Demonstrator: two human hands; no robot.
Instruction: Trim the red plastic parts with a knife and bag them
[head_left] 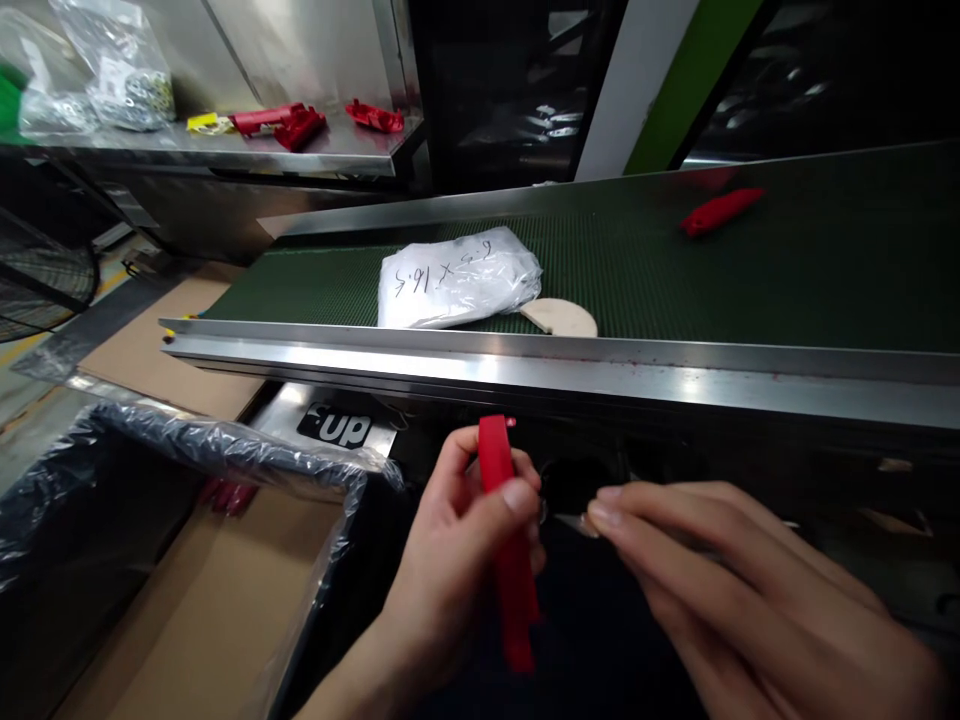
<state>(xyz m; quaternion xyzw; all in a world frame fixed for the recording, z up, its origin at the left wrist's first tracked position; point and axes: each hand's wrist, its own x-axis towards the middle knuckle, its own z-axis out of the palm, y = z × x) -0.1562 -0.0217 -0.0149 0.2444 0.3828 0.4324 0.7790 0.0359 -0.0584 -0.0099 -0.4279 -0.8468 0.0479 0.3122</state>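
Observation:
My left hand (465,530) is wrapped round a long red plastic part (495,460), thumb pressed on its face. The part stands nearly upright, with a small red nub at its top edge. To the right, my right hand (720,570) pinches a small thin pointed piece (574,522) between thumb and forefinger. It looks like a small blade, but most of it is hidden in the fingers. Its tip points at the red part, and I cannot tell whether the two touch.
Ahead runs a green conveyor belt (637,270) with a metal edge (465,350). On it lie a plastic-wrapped white packet (457,280), a cream disc (562,317) and a red part (721,212). A lined bin (352,490) stands left; red parts (281,122) lie on a steel shelf (345,160).

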